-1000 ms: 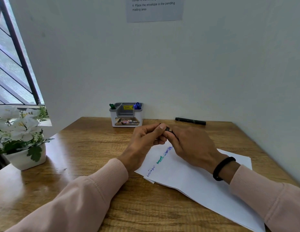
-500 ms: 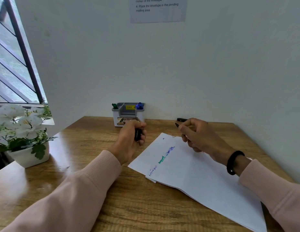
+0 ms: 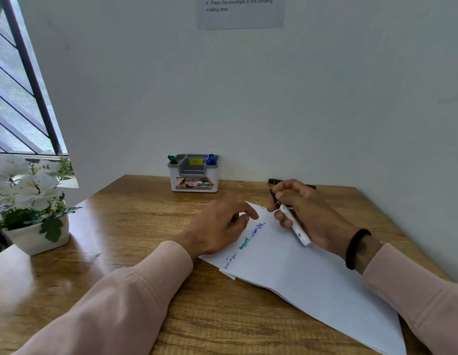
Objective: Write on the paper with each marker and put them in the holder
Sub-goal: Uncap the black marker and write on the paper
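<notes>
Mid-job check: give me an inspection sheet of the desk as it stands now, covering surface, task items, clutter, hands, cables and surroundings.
Surface: wooden desk, glossy at left.
Job's things: paper lies angled, with blue and green writing near its left edge; holder at the wall has a green marker and a blue marker standing in it; uncapped marker is over the paper's top corner; another black pen lies by the wall.
Clutter: white flower pot at left.
Hands: right hand grips the uncapped marker; left hand rests on the paper's edge, curled round a small dark piece, probably the cap.
Cables: nothing seen.
Surroundings: white walls, a notice, a window at left.
</notes>
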Demonstrator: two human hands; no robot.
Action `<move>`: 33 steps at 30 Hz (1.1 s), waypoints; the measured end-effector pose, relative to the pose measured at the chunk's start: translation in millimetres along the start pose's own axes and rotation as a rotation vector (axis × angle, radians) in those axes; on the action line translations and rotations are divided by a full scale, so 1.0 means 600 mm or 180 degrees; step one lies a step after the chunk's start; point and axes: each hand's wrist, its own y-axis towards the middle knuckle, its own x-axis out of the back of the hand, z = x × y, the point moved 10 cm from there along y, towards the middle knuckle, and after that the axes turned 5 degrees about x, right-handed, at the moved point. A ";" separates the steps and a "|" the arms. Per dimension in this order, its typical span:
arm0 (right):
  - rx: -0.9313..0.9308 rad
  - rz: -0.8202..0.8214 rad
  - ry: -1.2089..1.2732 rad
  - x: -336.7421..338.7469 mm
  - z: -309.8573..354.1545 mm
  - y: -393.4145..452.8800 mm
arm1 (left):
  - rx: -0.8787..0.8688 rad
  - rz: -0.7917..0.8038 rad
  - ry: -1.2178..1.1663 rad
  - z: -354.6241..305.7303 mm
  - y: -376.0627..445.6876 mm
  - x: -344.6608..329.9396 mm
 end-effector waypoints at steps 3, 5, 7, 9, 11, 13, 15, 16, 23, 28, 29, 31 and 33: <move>-0.0323 0.0232 0.0837 -0.012 -0.008 0.002 | 0.0010 0.0083 0.0028 0.000 0.000 -0.005; -0.0467 0.0479 0.1506 -0.022 -0.008 0.000 | 0.0041 0.0158 0.0019 0.003 0.000 -0.011; -0.0348 0.0690 0.1751 -0.024 0.003 -0.002 | 0.0073 0.0271 0.0003 0.006 0.001 -0.019; -0.0092 0.0819 0.1531 -0.021 0.009 -0.002 | 0.0060 0.0365 0.0000 0.007 0.001 -0.026; 0.0098 0.0828 0.1172 -0.018 0.008 -0.002 | -0.0009 0.0411 0.0039 0.004 0.001 -0.031; 0.0341 0.0649 0.0479 -0.008 0.010 0.000 | -0.0064 0.0412 0.0085 0.003 0.001 -0.034; 0.0516 0.0409 -0.0361 0.001 0.012 -0.001 | -0.0096 0.0380 0.0077 0.005 0.001 -0.034; 0.0563 0.0327 -0.0698 0.002 0.010 -0.002 | -0.0099 0.0367 0.0053 0.007 0.002 -0.034; 0.0585 0.0355 -0.1696 0.000 0.001 0.007 | -0.0044 0.0386 -0.0014 0.018 0.007 -0.040; 0.0743 0.0176 -0.2138 0.003 0.000 0.014 | 0.0004 0.0385 -0.0067 0.026 0.009 -0.042; 0.0732 0.0108 -0.2248 0.006 -0.002 0.016 | 0.0044 0.0394 -0.0068 0.029 0.010 -0.043; 0.0686 0.0029 -0.2343 0.012 -0.006 0.019 | 0.0141 0.0400 -0.0062 0.035 0.012 -0.044; 0.0648 -0.0017 -0.2340 0.016 -0.009 0.021 | 0.0197 0.0412 -0.0051 0.039 0.013 -0.046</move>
